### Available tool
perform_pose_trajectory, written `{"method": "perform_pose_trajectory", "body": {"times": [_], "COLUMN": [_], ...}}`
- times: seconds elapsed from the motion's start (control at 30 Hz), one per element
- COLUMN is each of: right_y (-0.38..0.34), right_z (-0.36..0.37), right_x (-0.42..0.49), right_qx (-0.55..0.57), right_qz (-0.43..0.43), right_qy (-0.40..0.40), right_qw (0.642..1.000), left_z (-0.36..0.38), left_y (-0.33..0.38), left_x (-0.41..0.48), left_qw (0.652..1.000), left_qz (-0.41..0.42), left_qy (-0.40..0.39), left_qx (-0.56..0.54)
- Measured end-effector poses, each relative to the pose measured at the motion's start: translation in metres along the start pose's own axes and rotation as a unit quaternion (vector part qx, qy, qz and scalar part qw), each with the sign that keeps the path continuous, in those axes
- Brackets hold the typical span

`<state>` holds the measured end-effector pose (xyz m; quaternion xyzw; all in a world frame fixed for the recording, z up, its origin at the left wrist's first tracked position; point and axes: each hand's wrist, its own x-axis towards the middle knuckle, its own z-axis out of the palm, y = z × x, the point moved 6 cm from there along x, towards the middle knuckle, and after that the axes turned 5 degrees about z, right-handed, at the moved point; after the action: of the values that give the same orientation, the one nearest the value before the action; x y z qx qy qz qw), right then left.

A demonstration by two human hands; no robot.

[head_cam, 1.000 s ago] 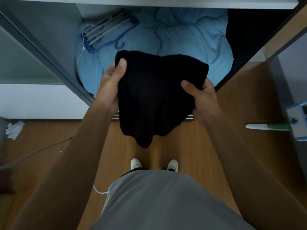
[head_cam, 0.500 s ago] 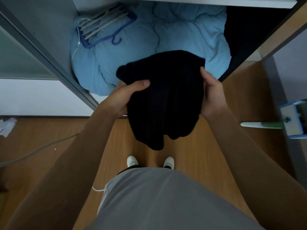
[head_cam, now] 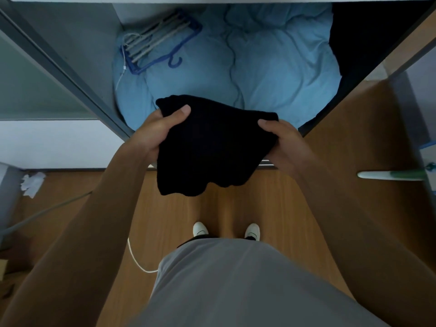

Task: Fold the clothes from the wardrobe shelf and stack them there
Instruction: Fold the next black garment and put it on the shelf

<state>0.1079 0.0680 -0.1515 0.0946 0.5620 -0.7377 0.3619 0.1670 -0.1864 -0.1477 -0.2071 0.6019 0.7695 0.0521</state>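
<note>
Both hands clasp a folded black knitted garment (head_cam: 212,147) at the centre of the frame. The left hand (head_cam: 153,133) grips its left edge, with the thumb laid across the top of the cloth and the fingers hidden beneath. The right hand (head_cam: 286,143) grips the right edge in the same way, thumb on top and fingers tucked under. Between them the garment lies as a thick bundle; its lower edge hangs loose and wavy over the brown wooden floor (head_cam: 236,204).

The bundle's far edge overlaps the front of a puffy light blue quilt (head_cam: 271,67), which fills the open wardrobe compartment in the upper middle of the frame; whether they touch cannot be told. On the quilt, upper left, lies a blue plastic hanger frame with pale grey bars (head_cam: 160,43). Dark clothing (head_cam: 368,34) fills the upper right corner beside the quilt.

At the left edge crumpled white paper (head_cam: 31,182) lies on the floor. At the right edge lies a white and green handle (head_cam: 391,176). Below centre, two white shoes (head_cam: 200,228) show above a grey shirt (head_cam: 236,284), and a white cord (head_cam: 136,260) curves just left of it.
</note>
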Motion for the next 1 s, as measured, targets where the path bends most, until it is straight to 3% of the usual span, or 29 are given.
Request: {"method": "perform_pose_trajectory", "body": {"times": [0.1,0.2,0.3,0.43,0.57,0.67,0.77,0.83,1.0], "right_y": [-0.004,-0.001,0.010,0.032,0.040,0.053,0.066,0.065,0.031], "right_z": [0.003,-0.001,-0.003,-0.001,-0.002,0.001,0.022,0.041,0.099], "right_x": [0.001,0.003,0.006,0.016,0.031,0.041,0.043,0.044,0.042], "right_qx": [0.071,0.090,-0.014,-0.179,-0.262,-0.171,0.021,0.096,0.129], "right_qz": [0.009,0.001,-0.024,0.015,0.021,0.079,0.132,0.123,0.037], "right_qy": [-0.018,-0.036,-0.016,0.010,0.076,0.101,0.041,-0.003,-0.066], "right_qw": [0.997,0.995,0.999,0.984,0.962,0.977,0.990,0.988,0.989], "left_z": [0.006,0.011,0.007,-0.010,-0.026,-0.037,-0.054,-0.067,-0.094], "left_y": [-0.005,-0.008,-0.012,-0.019,-0.012,-0.007,0.000,0.006,0.036], "left_x": [-0.005,-0.006,-0.006,-0.008,-0.012,-0.014,-0.014,-0.015,-0.018], "left_qw": [0.996,0.993,0.997,0.999,0.997,0.995,0.995,0.996,0.994], "left_qz": [-0.026,-0.023,-0.019,-0.015,-0.006,0.008,0.031,0.046,0.094], "left_qy": [-0.084,-0.103,-0.068,-0.026,-0.063,-0.077,-0.054,-0.045,-0.019], "left_qx": [0.024,0.049,0.029,0.019,0.047,0.069,0.078,0.067,0.045]}}
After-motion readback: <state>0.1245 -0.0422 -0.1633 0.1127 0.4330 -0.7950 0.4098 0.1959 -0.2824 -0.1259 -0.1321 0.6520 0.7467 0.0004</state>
